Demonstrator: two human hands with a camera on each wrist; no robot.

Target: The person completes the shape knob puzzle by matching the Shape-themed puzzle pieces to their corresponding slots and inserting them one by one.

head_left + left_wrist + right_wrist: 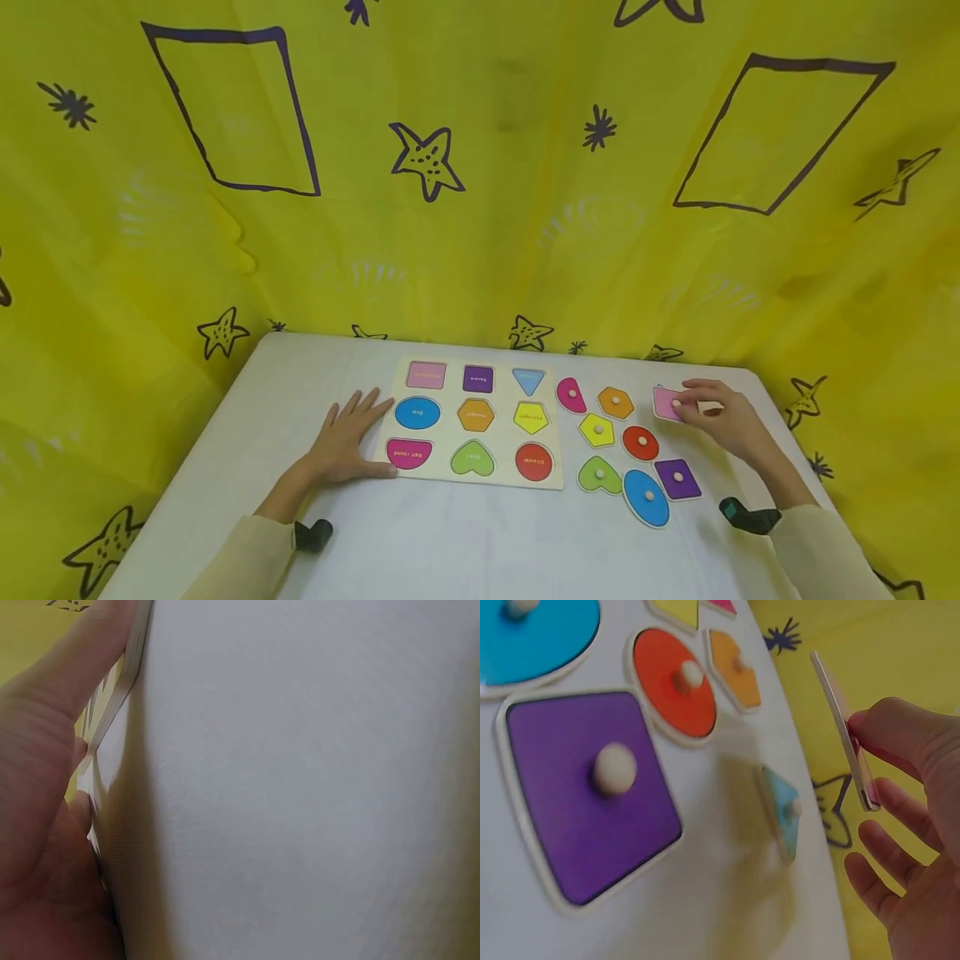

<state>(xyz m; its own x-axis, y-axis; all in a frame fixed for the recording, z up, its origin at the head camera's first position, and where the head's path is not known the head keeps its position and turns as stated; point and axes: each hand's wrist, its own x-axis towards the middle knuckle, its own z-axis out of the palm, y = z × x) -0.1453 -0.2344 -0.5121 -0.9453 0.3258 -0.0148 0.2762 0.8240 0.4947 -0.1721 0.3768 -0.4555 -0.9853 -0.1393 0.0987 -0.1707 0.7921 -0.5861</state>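
The right hand (729,423) pinches the pink rectangle piece (663,402) from its knob side, holding it up off the white table (480,550) near the far right corner, with the blue triangle piece (778,799) lying just by it; the left hand (341,442) is spread wide, its thumb against the left edge of the puzzle board (448,433). To handle the piece well, a light, firm pinch on the knob should do, since the slab stands on edge in the right wrist view and could swing; levelling it slowly, high enough to miss the knobs nearby, seems wise, while gentle pressure from the left hand ought to stop the board sliding. The pieces look like painted wood, flat and smooth with pale rims and round bare knobs; the purple square piece (562,787) has softened corners, the red circle piece (660,667) an even curve; the table covering looks matt.
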